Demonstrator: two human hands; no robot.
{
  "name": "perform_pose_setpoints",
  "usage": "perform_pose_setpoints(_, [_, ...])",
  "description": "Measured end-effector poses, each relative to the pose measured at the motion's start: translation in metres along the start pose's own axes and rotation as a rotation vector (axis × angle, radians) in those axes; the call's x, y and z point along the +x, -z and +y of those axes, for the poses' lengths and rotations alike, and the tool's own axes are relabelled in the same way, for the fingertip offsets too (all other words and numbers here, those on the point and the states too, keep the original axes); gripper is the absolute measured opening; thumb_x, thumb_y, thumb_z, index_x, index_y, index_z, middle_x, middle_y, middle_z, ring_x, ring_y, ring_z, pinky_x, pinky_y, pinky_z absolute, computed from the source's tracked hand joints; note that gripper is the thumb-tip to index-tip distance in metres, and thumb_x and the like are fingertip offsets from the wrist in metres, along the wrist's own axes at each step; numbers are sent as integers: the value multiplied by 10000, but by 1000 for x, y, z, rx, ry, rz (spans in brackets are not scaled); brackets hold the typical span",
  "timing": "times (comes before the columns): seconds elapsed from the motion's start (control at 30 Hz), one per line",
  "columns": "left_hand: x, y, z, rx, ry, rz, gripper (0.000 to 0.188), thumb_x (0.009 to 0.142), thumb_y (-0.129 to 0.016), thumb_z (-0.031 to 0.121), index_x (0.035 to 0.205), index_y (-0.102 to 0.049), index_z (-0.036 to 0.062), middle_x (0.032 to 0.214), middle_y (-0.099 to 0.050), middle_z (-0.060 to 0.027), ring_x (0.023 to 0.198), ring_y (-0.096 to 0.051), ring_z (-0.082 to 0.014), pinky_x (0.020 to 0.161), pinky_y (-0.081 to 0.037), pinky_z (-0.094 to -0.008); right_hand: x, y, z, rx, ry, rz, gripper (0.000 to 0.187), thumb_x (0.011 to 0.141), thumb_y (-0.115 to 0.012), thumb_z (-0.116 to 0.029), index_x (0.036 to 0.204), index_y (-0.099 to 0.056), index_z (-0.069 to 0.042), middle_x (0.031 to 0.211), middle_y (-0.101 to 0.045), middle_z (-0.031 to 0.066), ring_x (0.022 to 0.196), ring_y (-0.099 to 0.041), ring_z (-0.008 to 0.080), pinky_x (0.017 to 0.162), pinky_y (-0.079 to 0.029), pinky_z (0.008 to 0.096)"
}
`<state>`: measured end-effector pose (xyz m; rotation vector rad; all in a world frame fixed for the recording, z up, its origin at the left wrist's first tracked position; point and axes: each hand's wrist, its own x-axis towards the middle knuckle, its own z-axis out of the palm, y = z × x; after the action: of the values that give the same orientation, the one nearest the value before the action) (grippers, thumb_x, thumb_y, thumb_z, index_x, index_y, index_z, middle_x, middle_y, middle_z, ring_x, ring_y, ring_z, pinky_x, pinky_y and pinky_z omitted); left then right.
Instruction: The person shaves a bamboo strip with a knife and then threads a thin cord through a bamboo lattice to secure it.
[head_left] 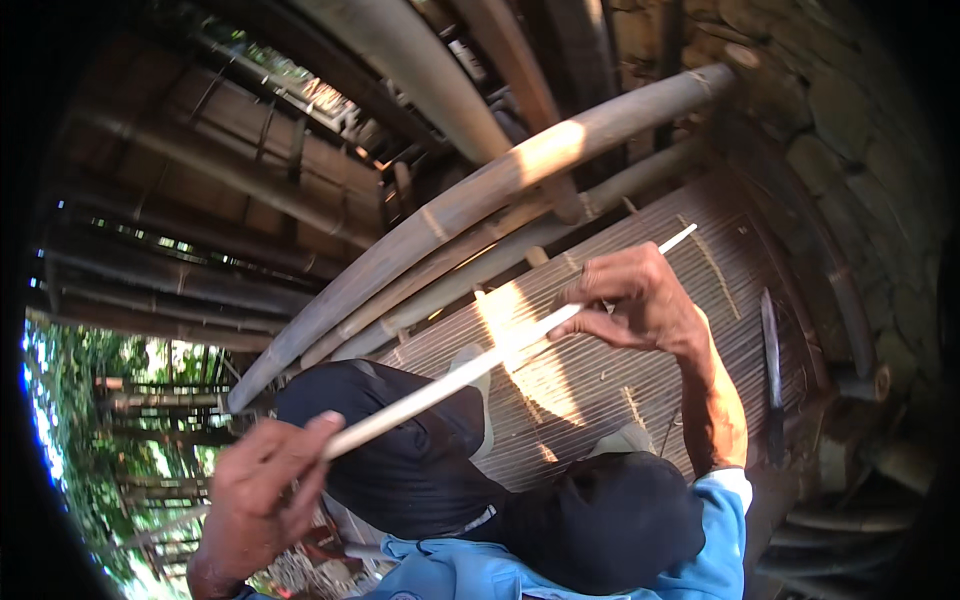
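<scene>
A long, pale strip [430, 393], seemingly split bamboo or wood, slants across my lap from lower left to upper right. My left hand [265, 485] is closed around its lower left end, with the thumb along the top. Farther up, my right hand [645, 300] pinches the strip between thumb and curled fingers, and a thin white tip sticks out beyond it. My dark-trousered knees [400, 440] are bent beneath the strip. Off to the right of my right forearm, a long-bladed knife [771, 345] lies with its dark handle toward me.
Under my feet is a slatted bamboo platform [660, 370] with a sunlit patch. A thick bamboo pole [480, 205] runs along its far left side, above thinner poles. A stone wall [850, 110] stands at the upper right. Greenery [80, 420] shows at the left.
</scene>
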<state>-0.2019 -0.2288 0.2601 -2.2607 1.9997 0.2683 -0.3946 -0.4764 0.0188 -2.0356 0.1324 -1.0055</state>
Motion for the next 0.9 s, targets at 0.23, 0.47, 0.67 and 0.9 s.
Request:
perform_pose_setpoints(0.23, [-27, 27, -15, 751, -49, 710, 363, 750, -721, -115, 1097, -730, -10, 943, -637, -152, 856, -603, -266, 732, -502, -360, 61, -68, -4, 352, -198, 68, 227, 826, -833, -200, 906, -764, 0, 649, -647, 19, 607, -552, 55, 537, -430, 245])
perform_pose_setpoints(0.47, [3, 7, -35, 162, 22, 733, 287, 807, -696, -57, 1090, -723, -15, 890, -659, -145, 779, -614, -233, 674, -505, -344, 92, -137, -15, 699, -280, 93, 167, 910, -767, -193, 936, -743, -29, 675, -627, -21, 606, -531, 34, 547, -417, 200])
perform_pose_setpoints(0.67, [86, -36, -66, -698, -32, 737, 232, 856, -675, -8, 1084, -717, -20, 845, -678, -138, 713, -624, -205, 624, -508, -330, 107, -167, -7, 694, -295, 203, 188, 945, -718, -165, 938, -714, 23, 693, -651, 46, 635, -632, 103, 577, -521, 242])
perform_pose_setpoints(0.9, [174, -60, -67, -1215, -256, 770, 189, 913, -651, 50, 1076, -710, -25, 792, -699, -131, 636, -636, -173, 566, -511, -314, 88, -191, 13, 255, -165, 235, 112, 925, -712, -86, 955, -698, 20, 765, -676, 55, 722, -624, 99, 648, -530, 275])
